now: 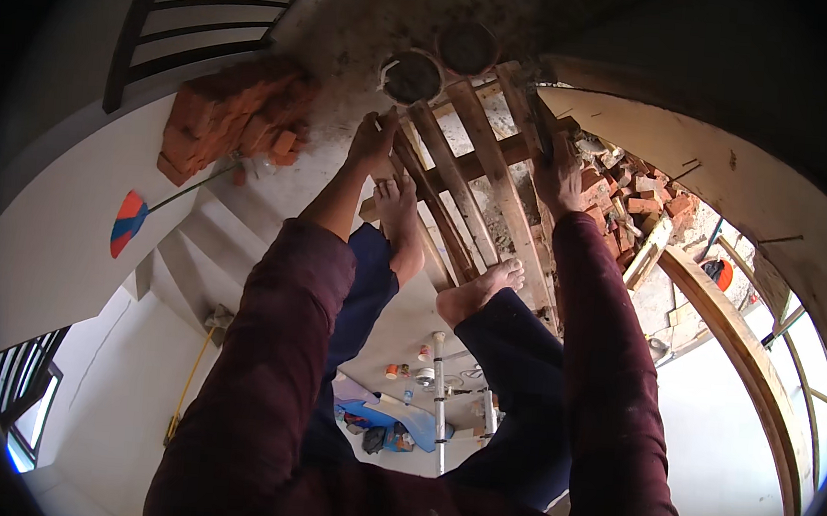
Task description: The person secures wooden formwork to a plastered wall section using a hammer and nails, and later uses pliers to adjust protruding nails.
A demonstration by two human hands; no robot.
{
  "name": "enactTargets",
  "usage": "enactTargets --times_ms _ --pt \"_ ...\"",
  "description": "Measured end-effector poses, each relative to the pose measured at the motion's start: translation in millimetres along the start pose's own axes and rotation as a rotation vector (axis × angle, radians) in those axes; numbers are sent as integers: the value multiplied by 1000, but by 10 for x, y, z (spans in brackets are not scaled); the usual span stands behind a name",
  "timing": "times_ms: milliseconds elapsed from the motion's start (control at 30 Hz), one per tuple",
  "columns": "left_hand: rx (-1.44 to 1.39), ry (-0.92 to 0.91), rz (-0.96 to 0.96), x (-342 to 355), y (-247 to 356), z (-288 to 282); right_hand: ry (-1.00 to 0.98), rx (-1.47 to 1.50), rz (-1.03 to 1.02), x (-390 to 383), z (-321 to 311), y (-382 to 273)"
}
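Below me is a slatted platform of wooden planks, nailed across a dark crosspiece. My left hand is at its left side, with fingers closed at a plank's edge; what lies under the fingers is partly hidden. Along the right side, my right hand grips a dark outer plank, its fingers partly in shadow. My bare left foot rests beside the left planks, and my right foot is on the slats.
Two round mortar pans stand beyond the planks. Stacked red bricks are at the left; broken bricks lie heaped at the right. A ladder shows far below, near a blue sheet. Stairs drop away on the left.
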State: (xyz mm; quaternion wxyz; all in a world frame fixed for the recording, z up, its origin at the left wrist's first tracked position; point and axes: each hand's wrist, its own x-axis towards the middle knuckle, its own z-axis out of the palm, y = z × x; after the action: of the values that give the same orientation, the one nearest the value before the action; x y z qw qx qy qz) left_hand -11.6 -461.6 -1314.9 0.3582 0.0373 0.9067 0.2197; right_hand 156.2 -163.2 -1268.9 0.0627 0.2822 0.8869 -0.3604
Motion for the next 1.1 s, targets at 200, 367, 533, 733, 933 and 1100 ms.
enactTargets --times_ms 200,367,533,733,933,1100 --pt "126 88 -166 75 272 -84 194 105 6 149 463 66" --pt "175 230 -130 111 223 103 223 -40 -25 178 639 158" --pt "211 326 9 180 219 180 233 -96 -58 180 618 201" --pt "190 285 -132 173 250 230 159 -6 32 182 611 142" --pt "296 250 -171 144 267 160 131 -18 -20 200 646 242" --pt "264 190 -186 155 332 112 137 11 33 156 618 220"
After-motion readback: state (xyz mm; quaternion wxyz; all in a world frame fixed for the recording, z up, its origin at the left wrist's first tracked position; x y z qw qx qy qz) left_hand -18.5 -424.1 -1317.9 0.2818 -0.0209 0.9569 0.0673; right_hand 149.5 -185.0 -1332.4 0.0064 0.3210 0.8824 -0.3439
